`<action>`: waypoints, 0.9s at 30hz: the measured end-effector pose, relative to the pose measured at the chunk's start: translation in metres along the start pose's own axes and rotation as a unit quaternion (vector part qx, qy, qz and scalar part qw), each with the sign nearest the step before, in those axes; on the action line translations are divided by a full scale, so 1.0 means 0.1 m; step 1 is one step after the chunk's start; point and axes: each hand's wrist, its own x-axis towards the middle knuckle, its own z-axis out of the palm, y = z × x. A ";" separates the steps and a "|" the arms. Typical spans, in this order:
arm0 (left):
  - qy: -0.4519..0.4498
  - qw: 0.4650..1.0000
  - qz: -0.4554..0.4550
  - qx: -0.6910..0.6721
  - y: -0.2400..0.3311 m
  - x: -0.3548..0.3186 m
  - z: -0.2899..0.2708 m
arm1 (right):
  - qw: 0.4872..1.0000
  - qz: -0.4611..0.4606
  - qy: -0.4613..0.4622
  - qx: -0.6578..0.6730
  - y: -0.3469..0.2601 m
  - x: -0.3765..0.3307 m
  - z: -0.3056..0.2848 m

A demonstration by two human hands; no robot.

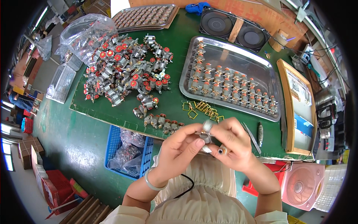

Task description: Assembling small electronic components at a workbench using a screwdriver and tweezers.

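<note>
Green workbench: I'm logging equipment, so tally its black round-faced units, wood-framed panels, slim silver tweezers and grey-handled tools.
Black round-faced units: 2
Wood-framed panel: 1
Slim silver tweezers: 1
Grey-handled tool: 1
Total: 5

You are in a workshop for putting small parts together. Your green bench point(179, 29) shows it: a heap of metal parts point(121, 71), a steel tray point(248, 61) with more in rows, and tweezers point(252, 138). Around you, a blue crate point(147, 151) of bagged parts point(128, 155) and 1 cardboard box point(30, 151) sit on the painted floor point(84, 138).
</note>
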 end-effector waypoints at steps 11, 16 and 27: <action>0.015 0.944 0.154 0.292 -0.02 0.15 0.04 | 0.986 0.142 0.015 0.089 -0.05 -0.02 -0.11; -0.060 0.949 0.120 0.284 0.00 0.21 -0.01 | 0.995 0.022 0.015 -0.094 -0.01 -0.04 -0.15; -0.026 0.891 0.203 0.406 -0.11 0.21 0.09 | 0.974 -0.024 -0.010 -0.224 0.02 -0.13 -0.18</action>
